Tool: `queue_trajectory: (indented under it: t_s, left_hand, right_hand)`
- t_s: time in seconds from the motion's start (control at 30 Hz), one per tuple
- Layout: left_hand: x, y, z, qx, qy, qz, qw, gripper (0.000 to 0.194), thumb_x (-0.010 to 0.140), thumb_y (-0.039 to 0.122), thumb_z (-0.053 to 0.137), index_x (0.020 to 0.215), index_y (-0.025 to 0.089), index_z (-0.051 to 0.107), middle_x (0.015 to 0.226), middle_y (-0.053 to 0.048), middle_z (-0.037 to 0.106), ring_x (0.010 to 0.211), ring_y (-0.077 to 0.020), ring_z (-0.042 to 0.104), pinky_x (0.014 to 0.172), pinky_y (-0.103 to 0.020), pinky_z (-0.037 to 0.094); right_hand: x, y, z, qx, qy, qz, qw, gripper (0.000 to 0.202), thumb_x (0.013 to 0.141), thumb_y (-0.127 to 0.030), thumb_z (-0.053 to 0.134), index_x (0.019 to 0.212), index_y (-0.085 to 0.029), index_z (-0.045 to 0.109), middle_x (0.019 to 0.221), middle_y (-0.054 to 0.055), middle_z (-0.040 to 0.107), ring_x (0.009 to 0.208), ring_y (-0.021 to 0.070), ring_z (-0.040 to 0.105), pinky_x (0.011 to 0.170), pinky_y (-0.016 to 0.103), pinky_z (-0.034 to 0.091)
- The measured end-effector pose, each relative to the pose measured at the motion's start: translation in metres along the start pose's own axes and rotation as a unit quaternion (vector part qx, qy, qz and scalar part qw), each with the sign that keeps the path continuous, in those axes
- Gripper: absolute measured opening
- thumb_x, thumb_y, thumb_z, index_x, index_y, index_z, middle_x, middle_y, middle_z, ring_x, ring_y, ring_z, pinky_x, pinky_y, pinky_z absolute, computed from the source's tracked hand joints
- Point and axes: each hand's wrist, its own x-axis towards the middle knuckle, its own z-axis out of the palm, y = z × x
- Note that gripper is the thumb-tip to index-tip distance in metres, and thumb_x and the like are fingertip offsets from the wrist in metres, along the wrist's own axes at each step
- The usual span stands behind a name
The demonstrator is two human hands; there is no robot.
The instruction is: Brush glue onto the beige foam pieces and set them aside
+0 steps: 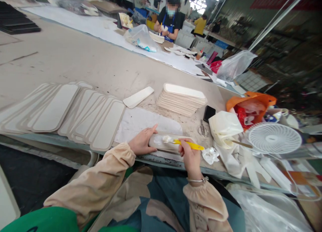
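A flat beige piece with rounded ends lies at the table's front edge, on a white sheet. At its left end my left hand rests, fingers apart and lying on the piece's edge. My right hand is closed round a brush with a yellow handle. The brush's tip touches the piece, where a white smear shows. A crumpled white scrap sits just right of my right hand.
Overlapping flat pieces fan out at the left, and a neat stack stands behind. Scissors, a phone, a white fan and an orange bag are at the right. Across the table works a person.
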Motion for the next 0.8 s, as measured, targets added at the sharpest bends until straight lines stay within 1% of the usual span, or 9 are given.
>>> queue_trajectory:
  t_s: [0.1,0.17,0.23,0.37,0.43,0.5,0.67,0.73,0.8]
  left_hand:
    - [0.0,-0.001,0.001,0.0,0.0,-0.002,1.0,0.11,0.063,0.031,0.075,0.147,0.019,0.006,0.128,-0.012,0.051,0.117,-0.0286,0.048,0.102,-0.046,0.036]
    - [0.0,-0.001,0.002,0.002,-0.002,-0.002,1.0,0.109,0.063,0.03,0.075,0.147,0.018,0.006,0.127,-0.012,0.051,0.117,-0.0285,0.048,0.103,-0.046,0.036]
    - [0.0,-0.001,0.001,0.004,-0.005,0.0,1.0,0.109,0.064,0.03,0.075,0.147,0.017,0.006,0.126,-0.012,0.051,0.117,-0.0284,0.047,0.103,-0.045,0.036]
    - [0.001,0.002,0.0,0.008,-0.008,-0.001,1.0,0.108,0.065,0.034,0.075,0.147,0.017,0.008,0.127,-0.012,0.051,0.12,-0.0295,0.045,0.104,-0.046,0.035]
    - [0.001,0.002,-0.001,0.011,-0.008,-0.001,1.0,0.107,0.065,0.034,0.075,0.147,0.017,0.008,0.127,-0.012,0.051,0.12,-0.0294,0.045,0.104,-0.046,0.035]
    - [0.001,0.002,-0.001,0.012,-0.005,0.002,1.0,0.108,0.065,0.033,0.075,0.147,0.017,0.008,0.127,-0.012,0.051,0.119,-0.0287,0.046,0.104,-0.045,0.035]
    - [0.0,0.002,0.0,0.008,-0.008,0.007,1.0,0.112,0.062,0.032,0.077,0.147,0.019,0.005,0.126,-0.012,0.05,0.116,-0.028,0.047,0.102,-0.045,0.037]
    - [0.0,0.002,0.0,0.008,-0.01,0.004,1.0,0.113,0.062,0.031,0.077,0.147,0.019,0.005,0.126,-0.012,0.05,0.115,-0.028,0.048,0.102,-0.045,0.037]
    - [0.001,0.002,-0.001,0.008,-0.01,0.001,1.0,0.111,0.062,0.031,0.077,0.147,0.019,0.006,0.126,-0.012,0.05,0.116,-0.0284,0.048,0.102,-0.046,0.037]
  right_hand:
    - [-0.011,-0.003,0.028,0.032,-0.079,0.026,0.996,0.025,0.082,-0.042,0.054,0.084,-0.018,0.059,0.05,-0.006,0.05,0.043,0.0095,0.04,0.044,0.022,0.032]
    - [-0.012,-0.001,0.031,0.011,-0.084,0.022,0.996,0.023,0.082,-0.04,0.054,0.083,-0.018,0.059,0.049,-0.006,0.049,0.044,0.01,0.042,0.045,0.022,0.033]
    - [-0.009,0.002,0.017,-0.018,-0.06,0.015,0.998,0.022,0.081,-0.04,0.055,0.08,-0.018,0.059,0.048,-0.006,0.049,0.046,0.0108,0.044,0.047,0.023,0.034]
    - [0.0,0.003,-0.028,-0.073,0.021,0.022,0.997,0.023,0.078,-0.04,0.058,0.074,-0.017,0.059,0.047,-0.005,0.047,0.046,0.0115,0.044,0.049,0.024,0.035]
    - [-0.001,0.0,-0.035,-0.047,0.038,0.024,0.998,0.026,0.078,-0.043,0.059,0.076,-0.017,0.059,0.047,-0.006,0.047,0.043,0.0108,0.041,0.045,0.024,0.032]
    - [-0.003,-0.003,-0.024,0.01,0.018,0.023,1.0,0.028,0.078,-0.045,0.06,0.082,-0.017,0.059,0.049,-0.006,0.048,0.041,0.0102,0.039,0.041,0.024,0.03]
    - [-0.006,-0.003,0.035,0.056,-0.071,0.012,0.996,0.027,0.082,-0.044,0.055,0.085,-0.017,0.057,0.052,-0.005,0.052,0.042,0.0103,0.041,0.042,0.023,0.034]
    - [-0.003,0.0,0.043,0.035,-0.074,-0.001,0.997,0.025,0.083,-0.043,0.053,0.083,-0.018,0.057,0.052,-0.005,0.051,0.044,0.0104,0.042,0.044,0.023,0.035]
    - [0.003,0.005,0.035,0.009,-0.05,-0.005,0.999,0.025,0.084,-0.042,0.052,0.082,-0.018,0.058,0.052,-0.004,0.052,0.045,0.0107,0.043,0.044,0.023,0.034]
